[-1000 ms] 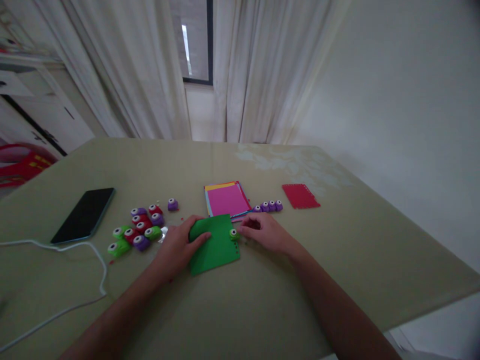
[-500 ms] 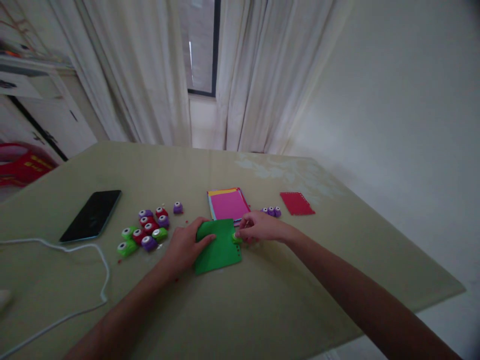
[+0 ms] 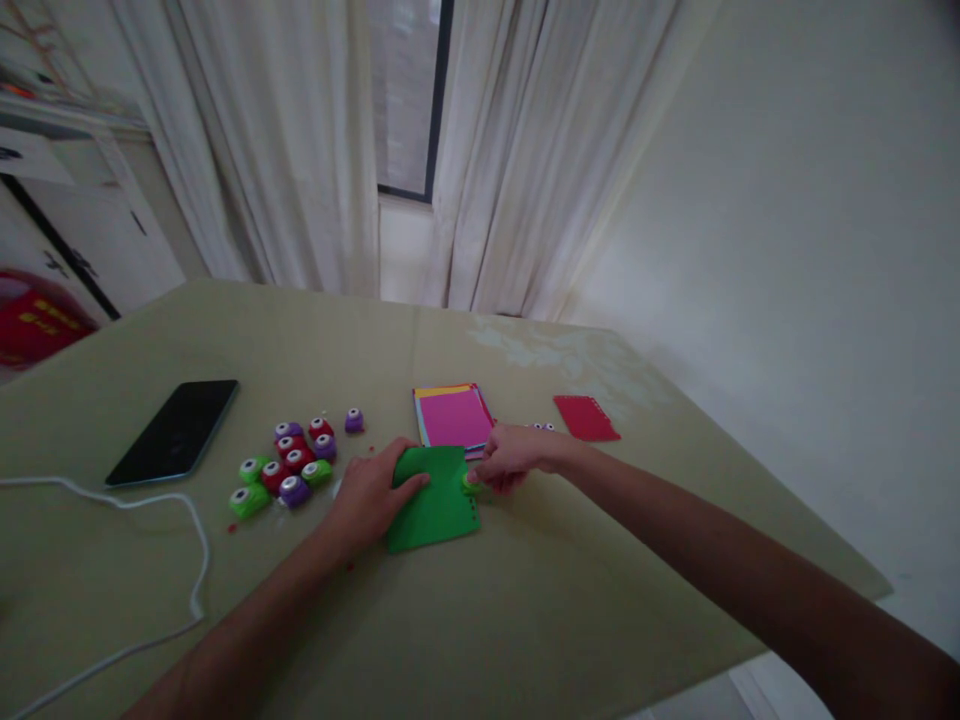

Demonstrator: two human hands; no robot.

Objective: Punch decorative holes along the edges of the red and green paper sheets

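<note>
My left hand (image 3: 379, 490) grips a green sheet of paper (image 3: 435, 505) at its left side, thumb lying on top. A column of small punched holes runs down the sheet's right edge. On that edge sits a small light-green craft paper punch (image 3: 470, 486). My right hand (image 3: 510, 458) is closed at the punch, thumb pressing on its top and the other fingers curled below. The underside of the punch is hidden. Left of my left hand stands a cluster of purple, red and green paper punches (image 3: 296, 460).
Behind the green sheet lies a stack of coloured paper (image 3: 454, 415), pink on top. A red sheet (image 3: 586, 418) with a punched edge is to the right, beside several purple punches (image 3: 544, 427) partly behind my hand. At left are a dark tablet (image 3: 176, 432) and a white cable (image 3: 196, 560).
My right hand's thumb has come down onto the green punch, and its fingers are more tightly curled. My left hand stays on the sheet. The camera view has shifted slightly.
</note>
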